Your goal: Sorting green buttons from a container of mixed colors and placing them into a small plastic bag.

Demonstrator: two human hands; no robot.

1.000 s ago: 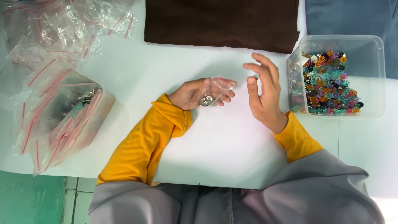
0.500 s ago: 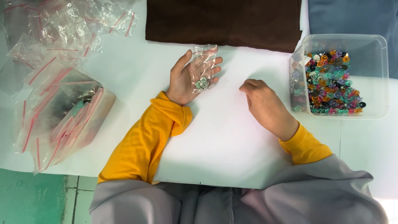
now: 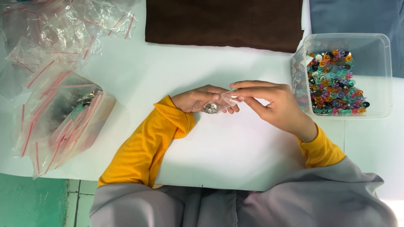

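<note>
I see one small clear bag [image 3: 221, 104] held between both hands over the middle of the white table [image 3: 235, 155]. It is see-through, crumpled, with a few small silvery metal bits bunched at its lower left end; I can't count them. A greenish strip shows at its top edge near the right fingertips.

Left hand [image 3: 200, 99] is curled shut around the bag's left end, thumb on top. Right hand [image 3: 269, 103] pinches the bag's right top edge between thumb and fingers [image 3: 244, 86], closed on it. Both hands meet at the bag, touching or nearly so. Two yellow sleeves [image 3: 147, 143], grey garment below.

Counts: one bag in hand. One clear tub [image 3: 385, 75] to the right of the right hand, near but apart, holding a heap of small coloured round pieces [image 3: 334, 84], orange, teal, pink, black; too many to count. One dark brown cloth [image 3: 223, 21] at the top edge, well apart from the hands. One blue cloth [image 3: 357, 17] top right, behind the tub. At left, one open box [image 3: 67, 122] stuffed with clear zip bags with red strips, some metal bits inside; above it a loose pile of empty bags [image 3: 63, 29], number not countable, they overlap. Green floor [image 3: 29, 201] bottom left.
</note>
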